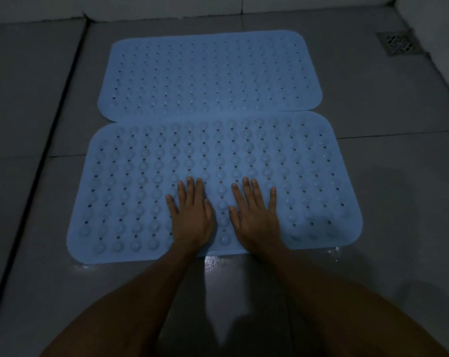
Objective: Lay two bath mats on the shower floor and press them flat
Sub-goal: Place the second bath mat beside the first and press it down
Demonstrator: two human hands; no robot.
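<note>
Bath mats both down on the shower floor: far mat and near mat lie long edge to long edge, touching or slightly overlapping at the seam, probably to cover the standing area as one surface. Left hand and right hand rest palm-down, fingers straight and spread, gripping nothing, side by side on the near mat's middle by its front edge — looks like pressing it flat. Floor drain sits well apart, far right corner.
</note>
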